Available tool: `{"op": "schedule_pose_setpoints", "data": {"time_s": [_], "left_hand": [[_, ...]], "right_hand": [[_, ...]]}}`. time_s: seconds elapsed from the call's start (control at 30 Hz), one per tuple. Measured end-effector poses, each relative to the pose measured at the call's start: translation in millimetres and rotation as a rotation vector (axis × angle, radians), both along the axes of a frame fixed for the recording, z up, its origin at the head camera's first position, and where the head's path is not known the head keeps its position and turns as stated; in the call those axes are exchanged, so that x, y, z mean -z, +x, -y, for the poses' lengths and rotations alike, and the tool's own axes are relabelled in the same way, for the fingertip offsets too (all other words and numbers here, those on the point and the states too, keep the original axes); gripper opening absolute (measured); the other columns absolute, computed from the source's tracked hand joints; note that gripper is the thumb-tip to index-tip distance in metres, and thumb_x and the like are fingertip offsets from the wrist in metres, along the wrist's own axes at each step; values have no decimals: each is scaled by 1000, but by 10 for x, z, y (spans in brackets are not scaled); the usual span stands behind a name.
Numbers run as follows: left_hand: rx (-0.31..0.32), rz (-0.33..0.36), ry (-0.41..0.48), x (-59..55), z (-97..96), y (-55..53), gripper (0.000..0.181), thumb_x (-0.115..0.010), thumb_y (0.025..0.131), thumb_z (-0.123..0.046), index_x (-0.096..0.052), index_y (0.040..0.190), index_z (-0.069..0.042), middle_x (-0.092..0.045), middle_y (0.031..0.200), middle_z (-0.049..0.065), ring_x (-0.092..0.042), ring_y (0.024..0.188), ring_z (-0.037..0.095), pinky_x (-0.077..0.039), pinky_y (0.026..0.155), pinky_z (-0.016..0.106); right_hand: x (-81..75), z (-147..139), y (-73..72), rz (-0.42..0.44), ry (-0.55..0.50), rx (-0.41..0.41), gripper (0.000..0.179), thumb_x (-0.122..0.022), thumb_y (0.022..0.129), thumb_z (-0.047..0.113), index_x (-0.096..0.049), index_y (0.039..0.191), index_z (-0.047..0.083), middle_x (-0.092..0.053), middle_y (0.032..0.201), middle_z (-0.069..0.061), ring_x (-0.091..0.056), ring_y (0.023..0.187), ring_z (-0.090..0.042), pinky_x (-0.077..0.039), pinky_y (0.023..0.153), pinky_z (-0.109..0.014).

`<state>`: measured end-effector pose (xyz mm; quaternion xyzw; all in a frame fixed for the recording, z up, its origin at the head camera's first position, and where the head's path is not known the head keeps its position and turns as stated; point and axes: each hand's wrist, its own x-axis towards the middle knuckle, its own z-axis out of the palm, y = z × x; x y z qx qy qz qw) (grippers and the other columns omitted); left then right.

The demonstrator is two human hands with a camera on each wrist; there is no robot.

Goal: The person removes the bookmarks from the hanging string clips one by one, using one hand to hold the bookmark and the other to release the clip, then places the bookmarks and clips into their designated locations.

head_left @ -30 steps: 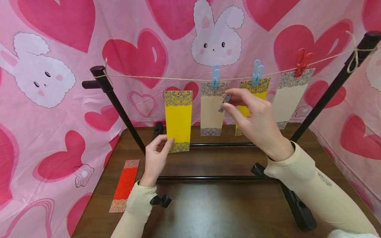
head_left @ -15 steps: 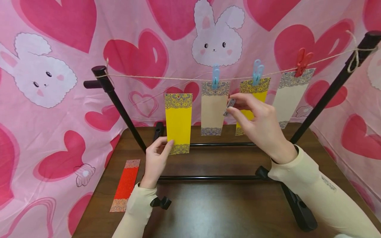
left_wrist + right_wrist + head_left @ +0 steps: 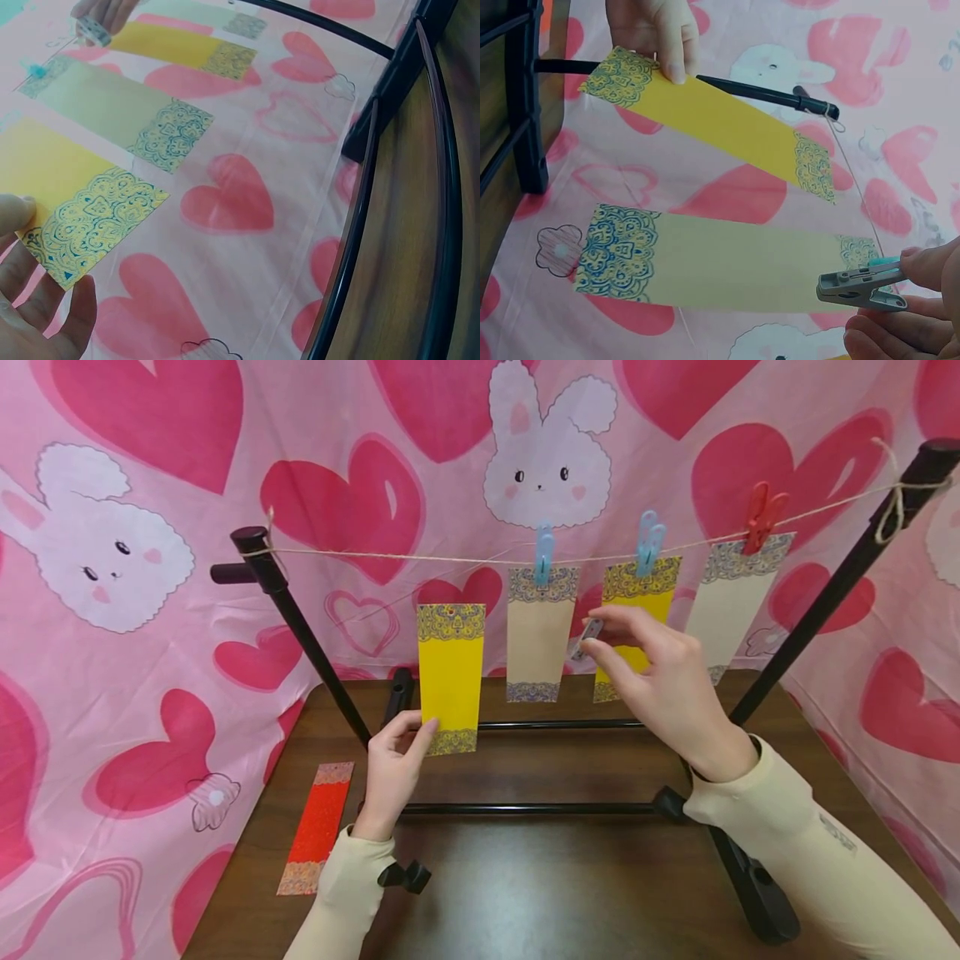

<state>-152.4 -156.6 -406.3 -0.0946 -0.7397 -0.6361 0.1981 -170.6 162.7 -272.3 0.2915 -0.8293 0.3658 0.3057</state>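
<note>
My left hand [image 3: 393,768] pinches the lower left edge of a yellow bookmark-like paper strip [image 3: 452,681] with patterned ends. The strip stands upright below the string [image 3: 405,557], its top edge apart from it. Between the thumb and fingers of my right hand [image 3: 663,685] is a grey clothespin [image 3: 859,285], in front of the hanging strips. Its jaws look closed in the right wrist view. A beige strip [image 3: 534,639] hangs from a blue clothespin [image 3: 543,556], just left of the right hand. Behind that hand, another yellow strip [image 3: 645,589] is partly hidden.
A second blue clothespin [image 3: 649,545] and a red clothespin [image 3: 762,518] grip strips on the string, the red one a cream strip [image 3: 738,597]. Black rack posts [image 3: 300,631] stand at both sides. A red strip [image 3: 315,828] lies on the wooden table [image 3: 540,885].
The yellow strip and my left hand have sunk a little, away from the string. My right hand has drifted right and slightly down with the grey clothespin.
</note>
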Motion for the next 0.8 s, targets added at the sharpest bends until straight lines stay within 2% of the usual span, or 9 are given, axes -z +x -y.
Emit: {"op": "schedule_pose_setpoints", "data": {"time_s": [0.3, 0.53, 0.8], "left_hand": [[-5, 4, 1, 46, 31, 5, 17, -72, 99, -13, -75, 113, -3, -74, 107, 8, -67, 85, 22, -58, 77, 25], [-21, -5, -14, 102, 52, 12, 15, -71, 100, -10, -74, 112, -2, -74, 104, 9, -65, 83, 21, -56, 75, 24], [-35, 35, -16, 140, 56, 26, 17, -71, 100, -13, -74, 112, -2, -73, 106, 13, -64, 85, 21, -56, 76, 24]], "right_hand": [[92, -93, -8, 27, 4, 40, 39, -80, 90, 2, -67, 127, 1, -75, 112, -9, -72, 97, -23, -45, 90, -7], [194, -190, -13, 17, -5, 81, 39, -81, 88, 2, -68, 125, 3, -76, 108, -9, -71, 94, -22, -44, 88, -7], [299, -314, 6, -5, -4, 98, 43, -84, 84, -2, -69, 124, 2, -76, 104, -9, -70, 90, -17, -45, 89, -5]]}}
